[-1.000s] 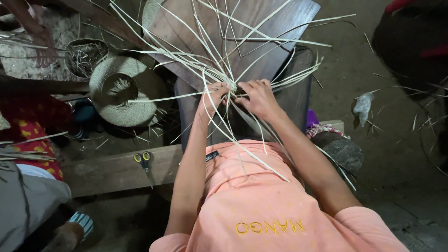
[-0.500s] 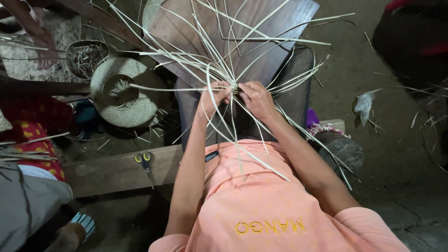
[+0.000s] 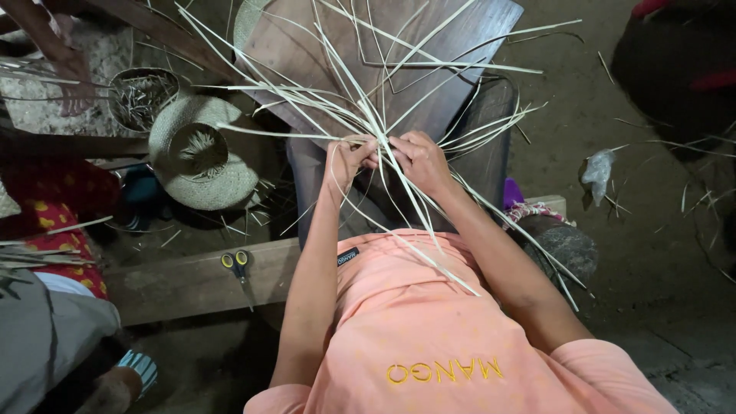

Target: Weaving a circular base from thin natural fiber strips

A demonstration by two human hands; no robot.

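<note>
Two hands, left hand, right hand, pinching perhaps dozens of pale straw strips

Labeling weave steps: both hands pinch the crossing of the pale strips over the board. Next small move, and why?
Probably the right hand lifts one loose strip and tucks it across the crossing while the left hand keeps the pinch. The pale strips fan out unwoven from that single point above the wooden board, so the centre looks barely begun, and letting go would likely loosen it.
</note>
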